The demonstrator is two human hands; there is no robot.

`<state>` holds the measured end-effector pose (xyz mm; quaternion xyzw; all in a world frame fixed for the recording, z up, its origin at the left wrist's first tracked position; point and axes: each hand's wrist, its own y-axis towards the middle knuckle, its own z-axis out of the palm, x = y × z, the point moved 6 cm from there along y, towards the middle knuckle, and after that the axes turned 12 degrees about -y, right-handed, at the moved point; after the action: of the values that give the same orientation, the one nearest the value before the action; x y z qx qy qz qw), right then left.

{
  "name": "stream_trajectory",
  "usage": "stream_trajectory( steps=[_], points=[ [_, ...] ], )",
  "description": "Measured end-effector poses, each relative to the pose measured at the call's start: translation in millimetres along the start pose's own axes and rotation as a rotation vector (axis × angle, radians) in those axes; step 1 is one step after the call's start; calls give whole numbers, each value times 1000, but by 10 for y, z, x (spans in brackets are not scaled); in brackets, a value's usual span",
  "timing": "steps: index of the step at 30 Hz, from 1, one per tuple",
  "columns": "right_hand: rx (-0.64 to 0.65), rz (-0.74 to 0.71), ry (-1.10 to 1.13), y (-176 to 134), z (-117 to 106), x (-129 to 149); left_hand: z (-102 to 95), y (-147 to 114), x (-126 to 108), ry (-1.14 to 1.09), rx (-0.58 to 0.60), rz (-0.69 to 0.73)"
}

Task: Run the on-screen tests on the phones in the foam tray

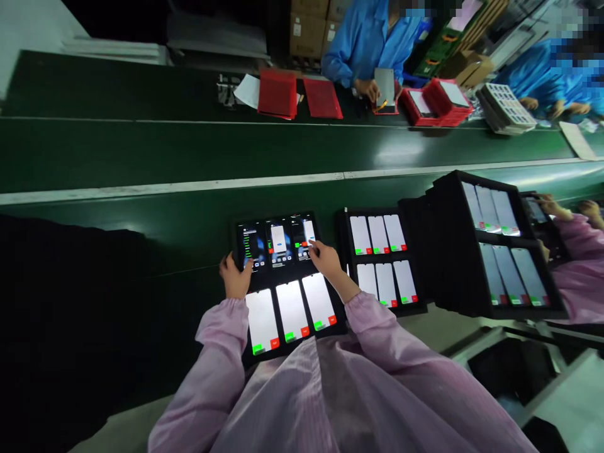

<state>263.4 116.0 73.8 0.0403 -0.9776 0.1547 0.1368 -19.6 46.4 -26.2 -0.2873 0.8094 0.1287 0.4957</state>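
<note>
A black tray [264,278] in front of me holds two rows of smartphones. In its lower row, white screens with green and red marks glow, such as the middle phone [291,308]. The upper row shows darker screens with icons. My left hand [234,277] rests at the tray's left edge, fingers apart, its thumb over the bottom of the upper left phone [252,242]. My right hand [328,261] holds nothing. Its pointing finger touches the screen of the upper right phone [303,236], near a red mark, with the other fingers loosely bent.
Right of my tray stands a second phone tray [349,251]; farther right a raised tray [495,237] leans on black blocks. A person in pink works beyond it. Across the green bench [202,151], people in blue handle red sleeves [277,94] and panels.
</note>
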Motion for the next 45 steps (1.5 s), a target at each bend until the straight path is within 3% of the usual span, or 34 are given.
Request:
stream_trajectory(
  steps=[7,13,16,20,25,32,38,45],
  points=[
    [-2,-66,49,53,-13,138,-5,-1,-14,-6,4,-11],
    [22,-38,13,112,18,206,-20,-3,-65,-13,20,-29],
    [9,-142,33,95,49,402,-22,-2,-65,-22,25,-41],
    [85,-308,30,77,178,805,-35,-19,-63,-7,-8,-35],
    [153,-297,-45,101,259,1014,-31,-4,-101,0,-11,-56],
    [36,-269,144,-36,171,641,26,246,-195,25,-22,-89],
    [-54,-112,221,-54,61,144,49,328,-175,43,-18,-125],
    [-113,-87,194,224,-71,59,116,466,-264,-25,-47,-167]
  ],
)
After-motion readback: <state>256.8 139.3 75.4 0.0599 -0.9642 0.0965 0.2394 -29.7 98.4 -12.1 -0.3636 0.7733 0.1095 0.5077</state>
